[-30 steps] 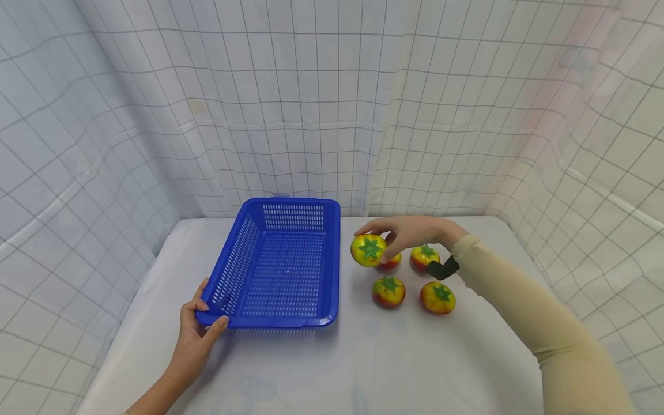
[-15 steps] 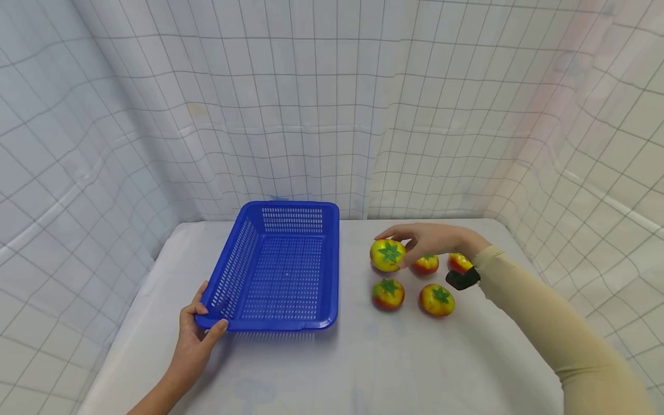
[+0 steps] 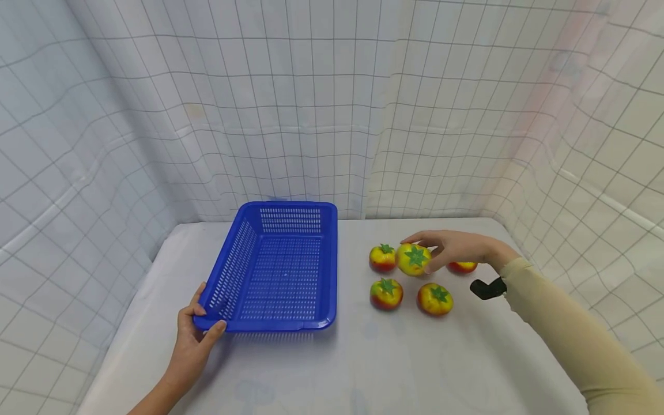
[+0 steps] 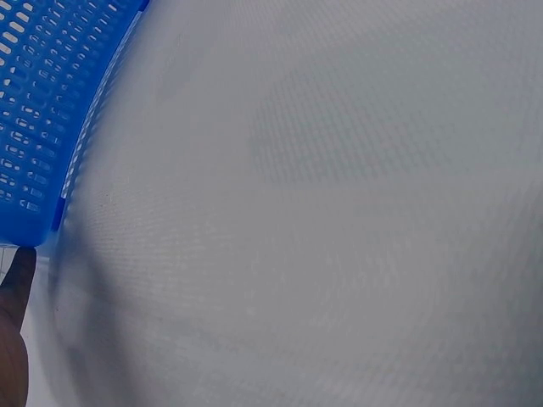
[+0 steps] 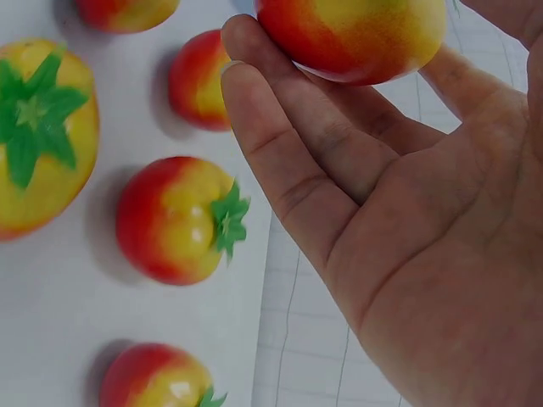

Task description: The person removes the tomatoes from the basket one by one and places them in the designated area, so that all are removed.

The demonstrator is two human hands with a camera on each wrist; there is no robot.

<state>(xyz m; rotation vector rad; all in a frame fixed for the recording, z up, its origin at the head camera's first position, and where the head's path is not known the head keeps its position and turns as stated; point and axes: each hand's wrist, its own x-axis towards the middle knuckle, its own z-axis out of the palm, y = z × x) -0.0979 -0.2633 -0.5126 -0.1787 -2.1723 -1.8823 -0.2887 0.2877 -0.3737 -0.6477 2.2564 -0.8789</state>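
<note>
My left hand (image 3: pixel 191 346) grips the near left corner of a blue plastic basket (image 3: pixel 333 271), thumb on the rim and fingers at its side. In the left wrist view, the basket (image 4: pixel 51 110) fills the upper left, with one dark finger touching its bottom edge. My right hand (image 3: pixel 456 246) pinches a yellow-red tomato (image 3: pixel 413 259) with a green star-shaped top, raised above the table. More tomatoes lie around it: one at back left (image 3: pixel 383 259), two in front, one partly hidden behind the hand. The right wrist view shows the held tomato (image 5: pixel 356 38) against my fingertips.
The front tomatoes are a left tomato (image 3: pixel 386 294) and a right tomato (image 3: pixel 435 300). Another tomato (image 3: pixel 463 267) shows below my right wrist. White table cloth (image 3: pixel 363 369) covers the surface. Gridded curtains (image 3: pixel 290 115) stand at the back and both sides.
My right hand has moved to the right along the back row, carrying the tomato. The back left tomato has come out from behind it. My left hand and the basket have stayed put.
</note>
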